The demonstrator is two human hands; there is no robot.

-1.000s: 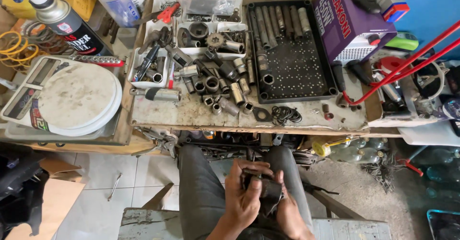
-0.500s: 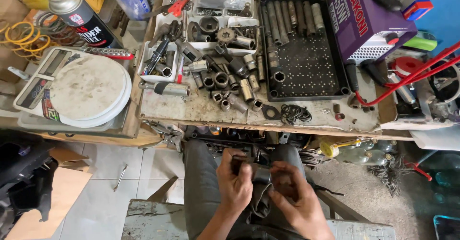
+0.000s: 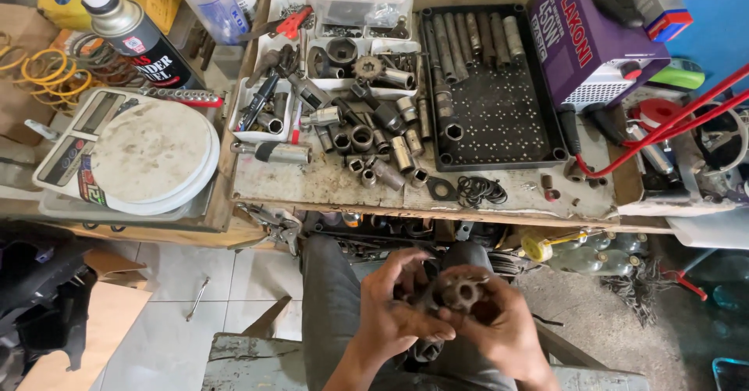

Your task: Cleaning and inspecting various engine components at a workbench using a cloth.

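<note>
A: What are the hands doing?

B: Both sit low in the frame, over the person's lap; the left hand [image 3: 402, 313] and the right hand [image 3: 499, 328] are closed together around a dark round metal part [image 3: 460, 291]; its face, with a hole in the middle and lobes round the edge, points up at the camera.

A: How tight is the grip?

B: The left fingers curl over the near side of the part, thumb across the front; the right hand cups it from below and from the side; neither is spread wide. A second dark piece [image 3: 425, 350] shows just under the left hand; I cannot tell which hand bears it.

A: And the bench?

B: The workbench [image 3: 328, 184] lies above the hands, well apart from them; loose sockets [image 3: 363, 137] are scattered over its middle; a black tray [image 3: 499, 110] with holes holds long sockets along its top edge; a bunch of black rubber rings [image 3: 477, 190] lies near the front edge.

A: Anything to the left?

B: A round white plate [image 3: 152, 153] rests on a scale; a spray can [image 3: 136, 36] stands behind it; a purple box [image 3: 589, 40] sits at the far right.
</note>
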